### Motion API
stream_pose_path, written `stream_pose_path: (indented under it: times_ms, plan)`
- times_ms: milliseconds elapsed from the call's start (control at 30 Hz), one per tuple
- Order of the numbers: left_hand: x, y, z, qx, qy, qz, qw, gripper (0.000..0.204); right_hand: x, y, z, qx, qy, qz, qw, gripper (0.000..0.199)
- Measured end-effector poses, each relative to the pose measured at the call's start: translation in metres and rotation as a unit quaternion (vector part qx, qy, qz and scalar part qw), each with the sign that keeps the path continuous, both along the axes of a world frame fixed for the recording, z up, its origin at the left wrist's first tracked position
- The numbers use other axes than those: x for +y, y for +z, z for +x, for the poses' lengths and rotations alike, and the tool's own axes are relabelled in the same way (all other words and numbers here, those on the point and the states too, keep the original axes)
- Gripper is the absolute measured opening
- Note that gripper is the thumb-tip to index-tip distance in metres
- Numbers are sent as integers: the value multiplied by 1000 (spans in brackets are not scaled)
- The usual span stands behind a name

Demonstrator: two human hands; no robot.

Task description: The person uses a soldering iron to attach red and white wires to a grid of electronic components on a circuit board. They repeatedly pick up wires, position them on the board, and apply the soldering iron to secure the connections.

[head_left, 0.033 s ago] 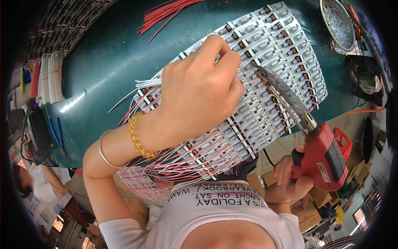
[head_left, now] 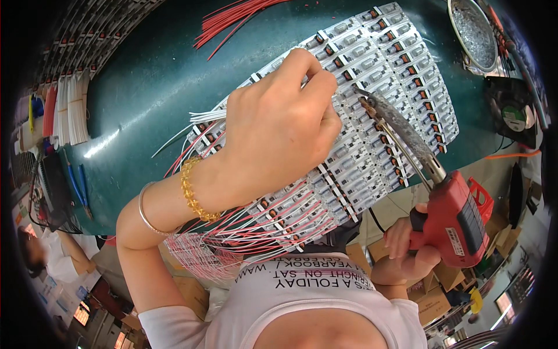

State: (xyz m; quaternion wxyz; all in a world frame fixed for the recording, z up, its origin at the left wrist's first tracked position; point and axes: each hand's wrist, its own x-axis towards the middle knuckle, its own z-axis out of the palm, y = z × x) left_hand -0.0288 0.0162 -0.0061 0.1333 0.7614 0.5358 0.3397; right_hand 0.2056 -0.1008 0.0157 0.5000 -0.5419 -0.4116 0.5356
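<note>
A wide panel of small white circuit boards [head_left: 356, 148] with orange and black parts lies slanted across the table's front edge. My left hand [head_left: 282, 119] is over its left part, fingers pinched together. A bunch of white wires [head_left: 208, 117] comes out from beneath that hand. The fingertips and what they press on are partly hidden. My right hand [head_left: 407, 247] grips a red soldering gun [head_left: 456, 224] at the right. Its dark tip points at the boards just right of my left fingers. Many red and white wires [head_left: 232, 241] trail from the panel's near edge.
Loose red wires [head_left: 232, 20] lie at the back of the green table [head_left: 139, 75]. Bundled white wires [head_left: 75, 113] and blue-handled pliers [head_left: 78, 183] are at the left. A round metal dish [head_left: 475, 35] and a black fan [head_left: 512, 113] stand right. Another person [head_left: 67, 256] sits far left.
</note>
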Motion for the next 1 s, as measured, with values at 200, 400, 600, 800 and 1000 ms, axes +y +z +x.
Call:
stream_pose_path:
  times_ms: [200, 400, 600, 800, 1000]
  plan:
    - [0, 1, 2, 13, -1, 8, 1000, 12, -4, -3, 2, -9, -4, -2, 1000, 90]
    - [-1, 1, 0, 27, 7, 28, 999, 9, -2, -4, 7, 36, 24, 23, 999, 89]
    - [-8, 12, -6, -32, -42, -8, 999, 9, -9, -4, 18, 67, 45, 22, 996, 88]
    - [-11, 3, 7, 19, -10, -1, 1000, 10, -13, -7, 9, 9, -10, 30, 999, 89]
    - [-9, -3, 8, 10, -9, 50, 999, 12, -11, -5, 8, 17, 12, -17, 1000, 84]
